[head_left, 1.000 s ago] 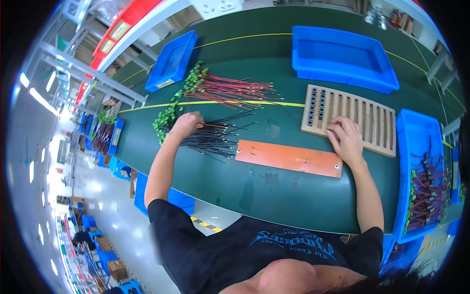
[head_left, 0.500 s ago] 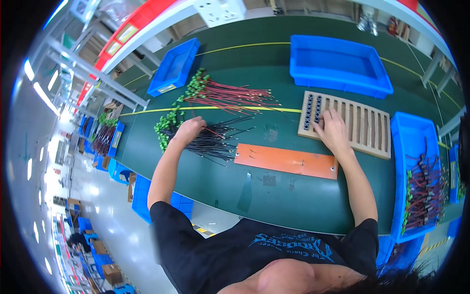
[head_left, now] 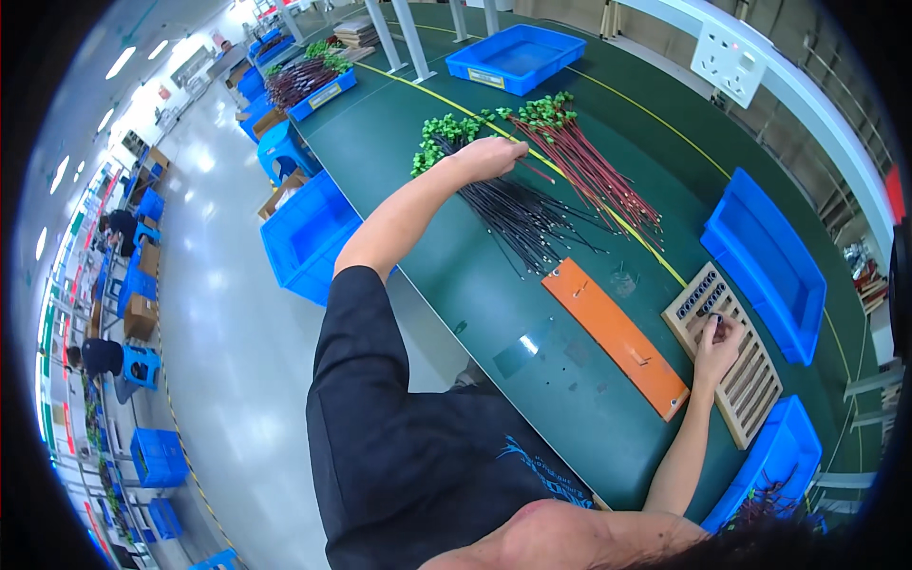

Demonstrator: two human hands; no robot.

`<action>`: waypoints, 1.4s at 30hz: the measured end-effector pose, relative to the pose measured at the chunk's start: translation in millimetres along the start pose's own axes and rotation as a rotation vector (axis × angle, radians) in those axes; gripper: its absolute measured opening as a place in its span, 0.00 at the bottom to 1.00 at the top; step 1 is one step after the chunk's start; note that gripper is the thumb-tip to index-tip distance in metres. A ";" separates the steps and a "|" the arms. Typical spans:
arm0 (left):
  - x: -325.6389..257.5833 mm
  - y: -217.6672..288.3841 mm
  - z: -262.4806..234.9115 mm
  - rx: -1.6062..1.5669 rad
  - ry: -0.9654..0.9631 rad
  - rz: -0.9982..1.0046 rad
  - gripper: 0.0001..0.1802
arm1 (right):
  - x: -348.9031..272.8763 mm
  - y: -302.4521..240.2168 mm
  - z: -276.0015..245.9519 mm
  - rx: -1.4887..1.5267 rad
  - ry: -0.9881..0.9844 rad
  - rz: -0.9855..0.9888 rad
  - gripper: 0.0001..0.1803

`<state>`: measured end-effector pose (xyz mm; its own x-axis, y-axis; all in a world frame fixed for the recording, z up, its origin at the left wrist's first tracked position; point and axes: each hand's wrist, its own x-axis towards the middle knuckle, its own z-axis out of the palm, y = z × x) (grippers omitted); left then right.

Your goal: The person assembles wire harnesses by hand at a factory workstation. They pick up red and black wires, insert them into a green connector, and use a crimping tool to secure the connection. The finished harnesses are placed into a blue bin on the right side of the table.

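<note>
My left hand (head_left: 489, 157) reaches far out and closes on the green-tipped end of a bundle of black wires (head_left: 518, 214) fanned across the green table (head_left: 456, 285). Beside them lies a bundle of red wires (head_left: 589, 171) with green connectors (head_left: 446, 131). My right hand (head_left: 717, 347) rests on a wooden slotted tray (head_left: 750, 380), fingertips at a small dark piece near its row of round holes. Whether it grips that piece is unclear. An orange plate (head_left: 613, 334) lies between the wires and the tray.
Blue bins stand on the table at the far end (head_left: 518, 57), beyond the tray (head_left: 765, 261) and by my right elbow (head_left: 774, 456). Another blue bin (head_left: 309, 237) sits on the floor by the table's edge. Other people sit far off along the aisle (head_left: 100, 356).
My head has turned, so the table now runs diagonally. My right hand has slid along the wooden tray to its end with the round holes. My left hand stays on the black wires.
</note>
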<state>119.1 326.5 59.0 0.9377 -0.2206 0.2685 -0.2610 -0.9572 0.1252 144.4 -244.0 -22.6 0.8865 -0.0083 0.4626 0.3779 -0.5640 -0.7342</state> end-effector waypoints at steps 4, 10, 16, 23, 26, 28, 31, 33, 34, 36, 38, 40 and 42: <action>3.4 -16.4 -23.7 -0.162 0.231 0.024 0.10 | 6.0 17.1 4.1 0.190 0.004 -0.016 0.16; 22.9 -34.6 -68.0 -0.628 1.022 -0.256 0.09 | 18.3 40.7 -7.4 0.403 -0.060 0.141 0.20; 52.0 -0.3 -89.9 -0.674 1.251 -0.268 0.07 | 24.8 39.8 -22.6 0.746 0.061 0.300 0.17; 44.2 133.3 -69.0 -0.587 1.001 0.398 0.04 | -0.1 -9.4 -17.8 0.897 -0.178 0.361 0.14; 10.0 224.2 -28.8 -0.438 0.519 0.536 0.05 | -40.1 -45.0 -21.6 0.912 -0.392 0.272 0.17; -10.0 268.7 -1.2 -0.460 0.224 0.579 0.07 | -75.6 -91.4 -29.1 0.881 -0.438 0.284 0.18; -21.2 298.9 39.5 -0.542 -0.088 0.598 0.10 | -102.6 -118.2 -41.0 0.842 -0.420 0.422 0.23; -25.4 295.4 69.4 -0.615 -0.272 0.534 0.14 | -106.5 -106.6 -35.8 0.857 -0.393 0.508 0.19; -22.8 300.2 65.3 -0.762 -0.344 0.500 0.17 | -106.8 -97.1 -45.0 0.829 -0.427 0.449 0.16; -23.7 302.5 81.5 -1.049 -0.409 0.410 0.19 | -108.7 -88.7 -45.9 0.907 -0.409 0.446 0.16; -22.9 313.4 79.2 -1.066 -0.493 0.300 0.18 | -108.9 -83.4 -53.7 0.942 -0.384 0.388 0.20; -18.5 326.9 77.7 -1.114 -0.706 0.139 0.17 | -113.0 -72.5 -55.5 0.877 -0.279 0.268 0.23; -22.3 330.3 73.9 -1.136 -0.802 0.022 0.17 | -116.1 -71.9 -54.3 0.825 -0.230 0.217 0.25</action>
<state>29.0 1.4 23.8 0.7041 -0.6496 -0.2866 0.0443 -0.3626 0.9309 -0.2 -247.3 3.5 0.9592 0.1707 0.2252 0.1886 0.2069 -0.9600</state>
